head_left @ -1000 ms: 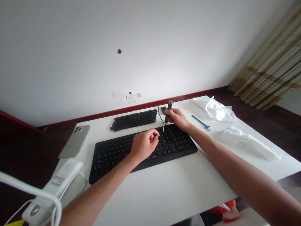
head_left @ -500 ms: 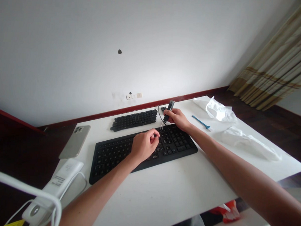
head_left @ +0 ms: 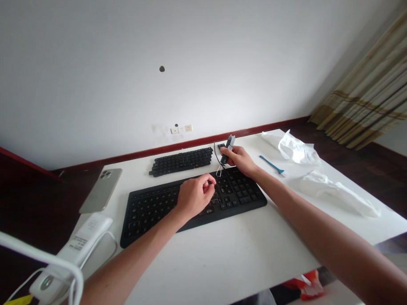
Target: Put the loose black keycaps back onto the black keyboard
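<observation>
A black keyboard [head_left: 242, 189] lies on the white table; the left part of it shows bare key sockets, while keycaps sit on its right part. My right hand [head_left: 238, 158] is closed round the dark handle of a wire keycap puller [head_left: 228, 150], whose thin wire ends point down at the upper middle of the keyboard. Over the keyboard's middle, my left hand [head_left: 197, 194] has its fingers curled together, and a bit of something dark shows at the fingertips. Behind the keyboard, loose black keycaps [head_left: 181, 162] are laid out in rows, with a smaller group [head_left: 220, 146] to their right.
A blue pry tool [head_left: 271, 165] and crumpled white wrapping [head_left: 338, 193] lie on the right of the table [head_left: 233, 247]. At the left are a phone [head_left: 102, 191] and a white power strip [head_left: 76, 250] with cables. A thin black cable [head_left: 216, 156] runs behind the keyboard.
The wire ends of the keycap puller look wider and more turned toward me, and its handle has turned slightly. My left hand stays in place.
</observation>
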Motion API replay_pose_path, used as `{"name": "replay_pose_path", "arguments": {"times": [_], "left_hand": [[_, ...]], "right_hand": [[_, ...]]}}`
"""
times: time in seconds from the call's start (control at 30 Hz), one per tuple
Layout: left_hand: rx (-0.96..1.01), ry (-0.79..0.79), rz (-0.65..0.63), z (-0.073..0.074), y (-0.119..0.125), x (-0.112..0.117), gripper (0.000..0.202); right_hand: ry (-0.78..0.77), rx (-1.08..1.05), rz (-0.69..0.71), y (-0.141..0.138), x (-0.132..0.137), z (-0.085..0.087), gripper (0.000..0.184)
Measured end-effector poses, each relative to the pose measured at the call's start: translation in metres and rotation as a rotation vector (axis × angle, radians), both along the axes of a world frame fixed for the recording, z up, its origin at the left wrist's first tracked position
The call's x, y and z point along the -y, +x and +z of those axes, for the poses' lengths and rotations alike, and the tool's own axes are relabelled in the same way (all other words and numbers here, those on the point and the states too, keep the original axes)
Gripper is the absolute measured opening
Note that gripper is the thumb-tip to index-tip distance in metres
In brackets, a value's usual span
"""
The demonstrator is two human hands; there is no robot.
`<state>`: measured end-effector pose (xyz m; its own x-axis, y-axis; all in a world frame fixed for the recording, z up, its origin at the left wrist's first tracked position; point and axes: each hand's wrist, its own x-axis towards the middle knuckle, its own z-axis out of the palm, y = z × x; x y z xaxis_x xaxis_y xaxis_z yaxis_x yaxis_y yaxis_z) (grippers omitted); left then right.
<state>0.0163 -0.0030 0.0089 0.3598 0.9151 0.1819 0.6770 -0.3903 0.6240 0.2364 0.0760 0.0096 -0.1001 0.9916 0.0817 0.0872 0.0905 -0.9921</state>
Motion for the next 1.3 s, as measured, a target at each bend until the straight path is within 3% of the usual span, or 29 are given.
{"name": "replay_pose_path", "arguments": {"times": [0.57,1.3], "left_hand": [[-0.011,-0.003,0.001,0.0011,0.0001,0.0008,0.011],[-0.031,0.023,-0.003,-0.0009,0.001,0.001,0.011]], "right_hand": [[0.011,0.015,0.0,0.0011,-0.0006,-0.0016,0.053],[0.018,0.02,0.026,0.0007,0.0027,0.0019,0.061]]}}
